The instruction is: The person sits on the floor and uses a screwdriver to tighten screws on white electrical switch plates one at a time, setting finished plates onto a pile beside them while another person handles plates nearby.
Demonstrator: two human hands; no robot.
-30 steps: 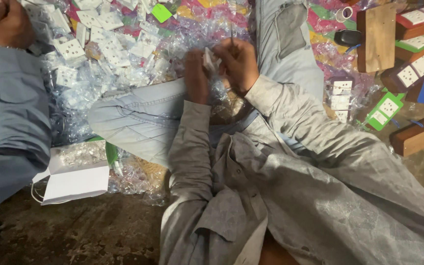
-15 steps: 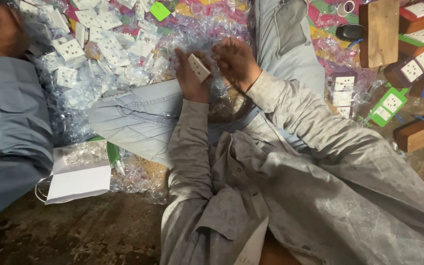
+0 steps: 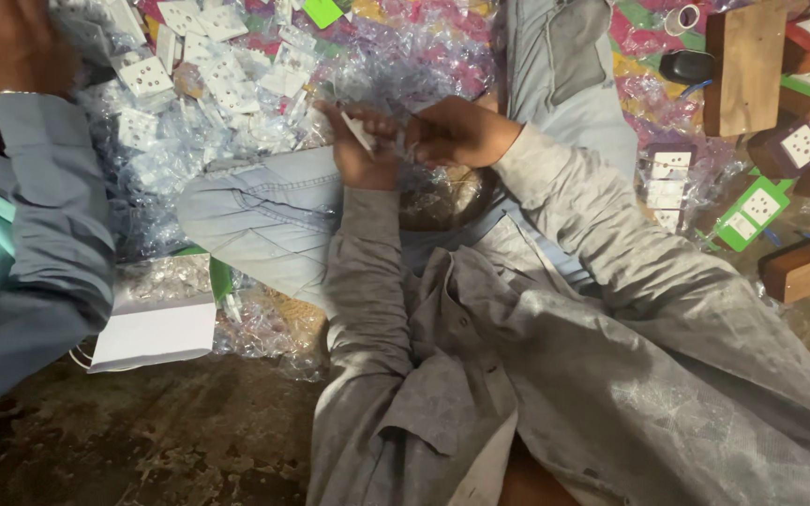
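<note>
I see my left hand [image 3: 360, 150] pinching a white socket plate [image 3: 360, 132] in clear plastic wrap, its long axis tilted up-left; my right hand [image 3: 461, 131], just beside it, has its fingers pressed on the wrap's end, above my lap.

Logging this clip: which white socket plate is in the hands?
The socket plate pinched edge-on between left hand and right hand; the others lie flat in plastic wrap.
</note>
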